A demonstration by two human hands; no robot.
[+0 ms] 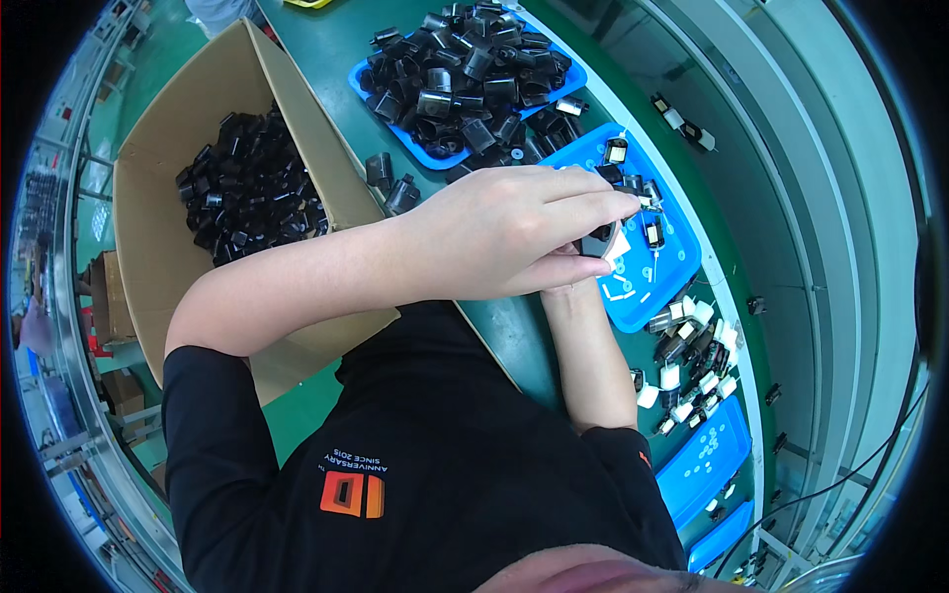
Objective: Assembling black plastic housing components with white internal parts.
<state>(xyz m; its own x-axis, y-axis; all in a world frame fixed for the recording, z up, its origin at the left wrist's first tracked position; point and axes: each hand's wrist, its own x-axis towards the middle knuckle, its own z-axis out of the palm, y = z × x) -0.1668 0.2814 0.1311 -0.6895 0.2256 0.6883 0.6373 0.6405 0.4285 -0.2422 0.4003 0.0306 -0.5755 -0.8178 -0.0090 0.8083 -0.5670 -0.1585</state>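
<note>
A green tabletop (336,49) carries a box (158,178) at ten o'clock and a blue tray (652,267) at three. The left hand (514,232) covers the right hand (573,272), both clenched on a small black part (599,237), probably light, rigid plastic, best pinched by its sides, just above the tray.

Table surface (326,44): dark green, plain.
Upper tray (368,87): bright blue, filled with glossy black parts.
Middle tray (660,272): bright blue, white specks noted.
Lower tray (707,465): bright blue.
Box (158,148), upper left of frame: tan cardboard, black parts inside.
Small parts (682,371), right of frame: black with white caps.
Shirt (435,465): black, orange emblem.
</note>
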